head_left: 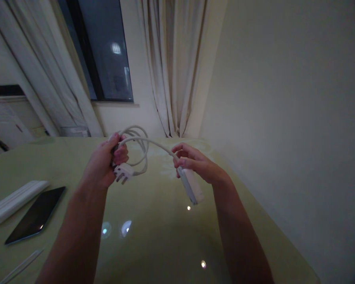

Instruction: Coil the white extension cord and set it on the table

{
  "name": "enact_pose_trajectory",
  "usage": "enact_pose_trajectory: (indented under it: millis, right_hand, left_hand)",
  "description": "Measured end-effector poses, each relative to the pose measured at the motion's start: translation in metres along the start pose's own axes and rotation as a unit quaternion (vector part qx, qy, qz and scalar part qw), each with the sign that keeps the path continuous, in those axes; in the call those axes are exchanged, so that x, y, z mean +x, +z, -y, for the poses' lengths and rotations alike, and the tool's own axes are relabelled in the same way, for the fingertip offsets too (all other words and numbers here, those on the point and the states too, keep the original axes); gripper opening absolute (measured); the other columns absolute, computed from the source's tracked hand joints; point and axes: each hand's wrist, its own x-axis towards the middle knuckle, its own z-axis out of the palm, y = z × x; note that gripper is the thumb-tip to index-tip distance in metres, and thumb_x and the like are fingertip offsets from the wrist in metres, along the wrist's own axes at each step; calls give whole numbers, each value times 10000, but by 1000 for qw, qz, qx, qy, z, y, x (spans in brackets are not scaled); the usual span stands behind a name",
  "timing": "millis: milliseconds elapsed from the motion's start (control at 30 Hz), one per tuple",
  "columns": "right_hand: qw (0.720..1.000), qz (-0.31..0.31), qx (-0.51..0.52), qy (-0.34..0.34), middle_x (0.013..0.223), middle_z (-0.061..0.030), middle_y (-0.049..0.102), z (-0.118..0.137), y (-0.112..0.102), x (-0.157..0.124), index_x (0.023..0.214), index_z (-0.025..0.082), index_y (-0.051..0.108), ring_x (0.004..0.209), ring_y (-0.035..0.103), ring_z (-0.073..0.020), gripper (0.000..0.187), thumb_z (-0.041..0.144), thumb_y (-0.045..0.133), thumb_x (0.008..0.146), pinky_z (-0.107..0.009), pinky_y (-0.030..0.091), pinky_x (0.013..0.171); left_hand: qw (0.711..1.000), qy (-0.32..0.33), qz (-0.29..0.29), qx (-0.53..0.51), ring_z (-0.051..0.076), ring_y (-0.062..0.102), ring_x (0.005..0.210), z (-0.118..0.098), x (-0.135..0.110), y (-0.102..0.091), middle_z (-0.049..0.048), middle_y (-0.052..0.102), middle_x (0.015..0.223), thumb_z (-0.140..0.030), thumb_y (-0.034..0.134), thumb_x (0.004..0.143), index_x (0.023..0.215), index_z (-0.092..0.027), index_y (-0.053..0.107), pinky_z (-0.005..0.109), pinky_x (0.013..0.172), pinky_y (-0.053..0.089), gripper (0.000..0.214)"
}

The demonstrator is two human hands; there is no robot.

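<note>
My left hand point(114, 157) is closed around loops of a white power cord point(144, 148). A white three-pin plug point(124, 172) hangs just below those fingers, its metal prongs tilted down. One stretch of cord arcs over to my right hand point(195, 159), which pinches it where it meets a white rectangular block point(191, 185). That block slants downward under my right fingers, above the table. Whether it is a power strip or an adapter, I cannot tell.
On the pale green glossy table point(154, 244), a long white case point(16, 202) and a black tablet point(37, 215) lie at the left. A thin white cable or stick point(20, 267) is nearer. A wall point(284, 118) borders the table's right side; curtains point(177, 71) hang behind.
</note>
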Motion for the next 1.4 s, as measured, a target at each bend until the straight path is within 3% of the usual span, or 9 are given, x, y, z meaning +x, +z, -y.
enact_pose_trajectory:
  millis: [200,467,667,833,967,1067,1133,1267,1400]
  right_hand:
    - [971,-176,-160,-28,801,30,569,-19,-8,11,1149,198,592,674,542,-110,321,269,696,854,-242,442,632]
    - [976,-47,-210,-6,802,43,595,-34,-8,14,1607,238,255,615,565,-101,752,228,607,943,-238,465,633]
    - [925,-34,-376,41,828,-12,679,-31,6,14,1657,235,38,668,600,-135,835,153,522,982,-259,468,687]
    - [836,-102,-538,41,888,-89,725,-23,21,15,1657,223,-11,772,644,-198,817,207,500,1019,-305,472,764]
    - [846,-93,-525,36,1055,-123,706,-20,23,15,1658,230,58,936,656,-239,822,265,557,1006,-349,496,842]
    - [857,-104,-504,-33,1304,-159,587,-18,17,13,1544,241,425,1169,573,-265,677,306,691,925,-406,477,976]
    - [900,-49,-428,-69,1288,-135,591,-18,12,13,1269,205,668,1168,571,-249,386,333,714,908,-393,475,991]
    - [981,73,-178,14,820,-25,671,-25,2,17,963,155,680,760,638,-151,280,432,668,930,-263,507,706]
    - [992,5,-60,115,518,93,438,-54,-11,23,883,173,611,453,424,-84,366,532,685,871,-206,397,485]
  left_hand:
    - [971,-72,95,209,35,357,430,13,-7,-2,-60,443,582,-466,679,910,851,-151,598,120,369,253,330]
    - [898,-130,314,279,120,608,636,18,-23,9,40,685,800,-496,573,974,1069,-174,660,214,558,485,346]
    - [887,-93,314,326,158,664,819,21,-21,20,69,706,904,-493,575,964,970,-161,666,266,727,538,344]
    - [894,-88,203,389,78,414,505,29,-16,21,-38,482,666,-601,552,933,914,-169,595,191,438,359,435]
    - [888,-118,234,378,68,293,481,29,-19,20,-68,348,649,-638,532,932,986,-184,604,172,384,258,463]
    - [867,-190,317,334,67,247,470,28,-22,19,-76,327,627,-657,554,915,984,-194,597,174,376,209,470]
    - [859,-208,351,308,68,221,458,29,-20,18,-84,312,604,-668,568,898,983,-199,589,183,379,194,477]
    - [862,-80,308,395,97,380,518,37,-6,16,-42,447,623,-639,525,925,879,-181,615,216,466,322,468]
    - [805,60,240,539,206,631,830,57,10,13,70,700,899,-550,485,956,908,-177,689,306,738,498,428]
